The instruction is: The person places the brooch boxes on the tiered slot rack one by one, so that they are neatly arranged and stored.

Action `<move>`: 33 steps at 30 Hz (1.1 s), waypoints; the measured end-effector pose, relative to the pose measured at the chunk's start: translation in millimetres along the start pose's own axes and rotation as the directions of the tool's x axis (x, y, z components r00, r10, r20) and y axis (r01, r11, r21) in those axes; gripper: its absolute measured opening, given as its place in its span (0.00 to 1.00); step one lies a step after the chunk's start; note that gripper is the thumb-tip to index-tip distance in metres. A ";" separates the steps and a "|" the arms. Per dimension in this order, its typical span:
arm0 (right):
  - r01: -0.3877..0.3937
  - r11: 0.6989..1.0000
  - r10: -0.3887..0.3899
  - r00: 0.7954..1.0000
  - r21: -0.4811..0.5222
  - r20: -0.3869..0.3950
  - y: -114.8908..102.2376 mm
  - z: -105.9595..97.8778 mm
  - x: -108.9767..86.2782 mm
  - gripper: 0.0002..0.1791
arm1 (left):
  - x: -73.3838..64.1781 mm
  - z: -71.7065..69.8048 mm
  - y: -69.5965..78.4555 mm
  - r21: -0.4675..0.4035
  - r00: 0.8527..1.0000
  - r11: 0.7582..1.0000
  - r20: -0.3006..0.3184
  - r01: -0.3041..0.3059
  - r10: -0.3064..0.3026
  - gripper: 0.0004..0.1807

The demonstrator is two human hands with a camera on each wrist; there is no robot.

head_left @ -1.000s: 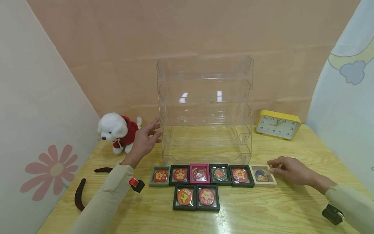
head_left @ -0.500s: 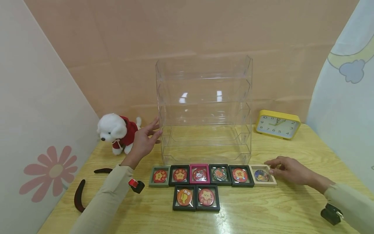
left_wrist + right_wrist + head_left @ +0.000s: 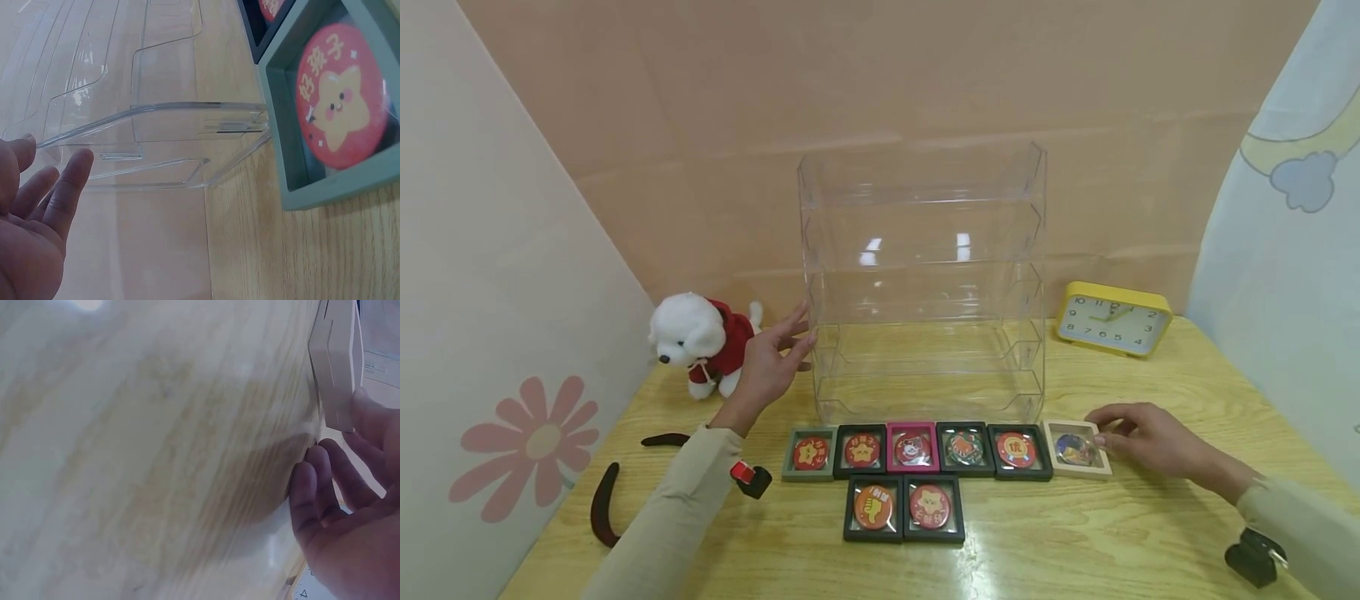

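A clear acrylic tiered rack (image 3: pixel 925 292) stands upright at the back. The fingers of my left hand (image 3: pixel 767 367) lie extended against its left side, thumb near the front edge; the left wrist view shows the clear side panel beside the fingertips. At the right end of a row of framed badges, my right hand (image 3: pixel 1157 442) pinches the edge of a cream badge frame (image 3: pixel 1102 469) between thumb and index finger. In the right wrist view the frame (image 3: pixel 334 369) is seen edge-on at the thumb, the other fingers curled by the table. The green badge frame (image 3: pixel 284 150) lies near the rack's left foot.
More framed badges, several black and one pink (image 3: pixel 913 447), lie before the rack, two black ones (image 3: pixel 874 535) nearer. A white plush dog (image 3: pixel 700 333) sits left, a yellow clock (image 3: pixel 1112 318) right. Dark curved pieces (image 3: pixel 602 504) lie by the left sleeve.
The cream frame and my right hand have shifted slightly to the right over the last half second. My left hand stays at the rack, which has barely moved in the view.
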State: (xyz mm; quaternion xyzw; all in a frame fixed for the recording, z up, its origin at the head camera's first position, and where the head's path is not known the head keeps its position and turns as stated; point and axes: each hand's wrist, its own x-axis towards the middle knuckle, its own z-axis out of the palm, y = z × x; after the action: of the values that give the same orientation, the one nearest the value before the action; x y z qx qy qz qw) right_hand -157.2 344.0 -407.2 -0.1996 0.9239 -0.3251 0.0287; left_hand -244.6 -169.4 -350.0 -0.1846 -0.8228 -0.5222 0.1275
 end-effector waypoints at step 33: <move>-0.064 0.846 0.145 0.983 0.529 -0.113 -5.0 -3.2 -9.4 0.11 | -1.3 1.0 -3.7 -0.005 0.999 0.999 -0.032 -0.039 0.039 0.28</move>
State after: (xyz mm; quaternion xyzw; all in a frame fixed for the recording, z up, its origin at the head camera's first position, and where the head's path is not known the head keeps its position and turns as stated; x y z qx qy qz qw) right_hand -147.4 346.1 -402.3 -0.1086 0.8096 -0.5761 0.0305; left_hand -245.1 -170.2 -353.9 -0.1927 -0.8154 -0.5248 0.1504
